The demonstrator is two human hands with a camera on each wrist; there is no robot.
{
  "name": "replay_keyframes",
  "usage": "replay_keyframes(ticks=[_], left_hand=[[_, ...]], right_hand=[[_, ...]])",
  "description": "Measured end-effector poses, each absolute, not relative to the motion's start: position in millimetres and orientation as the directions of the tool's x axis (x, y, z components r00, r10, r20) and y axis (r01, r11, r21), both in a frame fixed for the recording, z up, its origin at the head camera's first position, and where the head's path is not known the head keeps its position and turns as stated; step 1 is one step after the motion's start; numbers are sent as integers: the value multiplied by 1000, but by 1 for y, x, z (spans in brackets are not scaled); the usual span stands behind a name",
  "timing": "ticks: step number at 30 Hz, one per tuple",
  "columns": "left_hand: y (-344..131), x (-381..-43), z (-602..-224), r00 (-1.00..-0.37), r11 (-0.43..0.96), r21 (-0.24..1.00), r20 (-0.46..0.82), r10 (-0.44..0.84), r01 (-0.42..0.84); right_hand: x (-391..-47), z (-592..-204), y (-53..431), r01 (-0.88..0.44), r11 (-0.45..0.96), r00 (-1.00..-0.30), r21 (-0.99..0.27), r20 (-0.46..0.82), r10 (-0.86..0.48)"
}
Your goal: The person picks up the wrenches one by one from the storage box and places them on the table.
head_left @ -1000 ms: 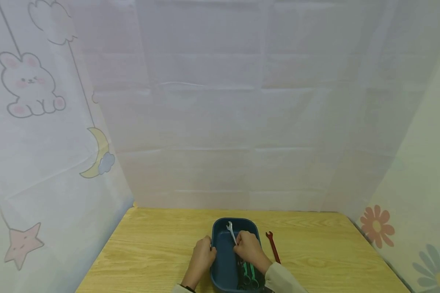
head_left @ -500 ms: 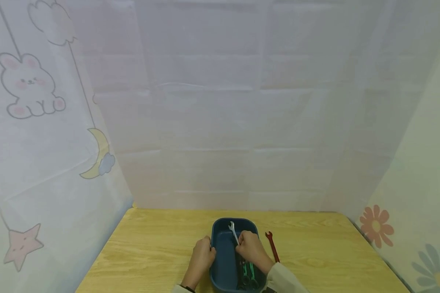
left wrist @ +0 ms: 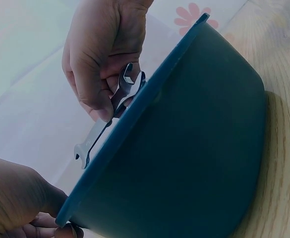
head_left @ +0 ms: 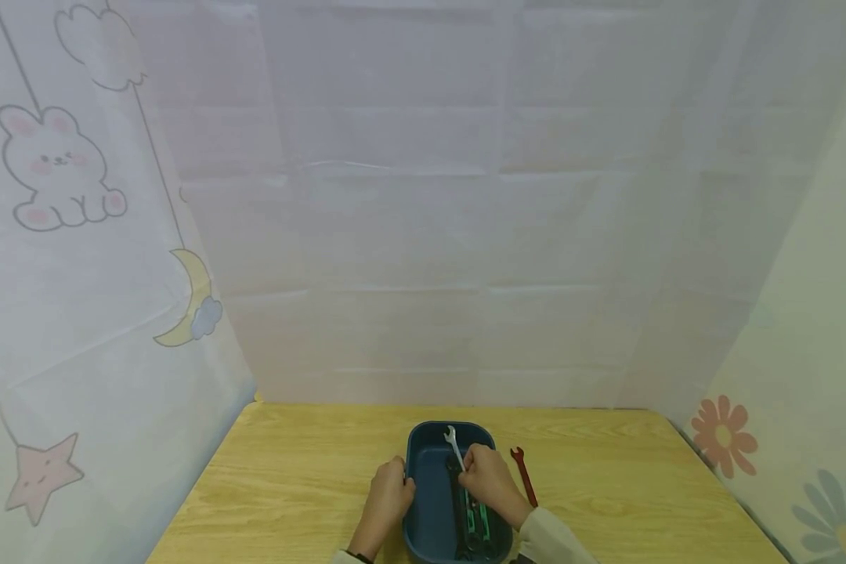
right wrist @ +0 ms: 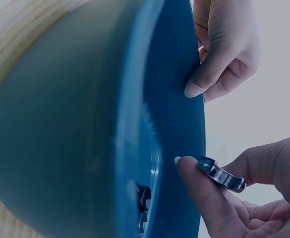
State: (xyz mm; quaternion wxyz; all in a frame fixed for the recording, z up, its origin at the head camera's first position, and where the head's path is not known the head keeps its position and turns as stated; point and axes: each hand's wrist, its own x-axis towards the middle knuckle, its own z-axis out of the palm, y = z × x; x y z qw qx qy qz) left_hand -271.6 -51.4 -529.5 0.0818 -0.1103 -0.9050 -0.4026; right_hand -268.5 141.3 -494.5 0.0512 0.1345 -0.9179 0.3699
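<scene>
My left hand (head_left: 386, 497) grips the left rim of a deep blue plastic basin (head_left: 423, 509), thumb inside and fingers outside. Over the basin, my right hand (head_left: 492, 486) pinches a silver wrench (head_left: 452, 437) between thumb and fingers. Its open-ended head points away from me; in the left wrist view both ends of the wrench (left wrist: 91, 136) show beside the rim. Beneath the right hand, dark and green tools (head_left: 474, 523) lie along the basin's right side. The right wrist view shows dark jagged ends (right wrist: 144, 198) inside, partly hidden by the rim.
A red wrench (head_left: 525, 474) lies on the wooden table (head_left: 310, 470) just right of the basin, its near end by the right sleeve (head_left: 553, 536). A pale sheet (head_left: 409, 235) hangs behind the table, with printed sheets at both sides.
My right hand has shifted slightly right with the silver wrench, and more of a dark tool in the basin shows. The left hand keeps its grip on the rim.
</scene>
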Motion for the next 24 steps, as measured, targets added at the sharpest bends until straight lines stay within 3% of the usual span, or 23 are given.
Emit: replay_keyframes(ticks=[24], left_hand=[[-53, -272, -527, -966, 648, 716, 210, 152, 258]], right_hand=[[-271, -492, 149, -268, 690, -963, -672, 204, -175]])
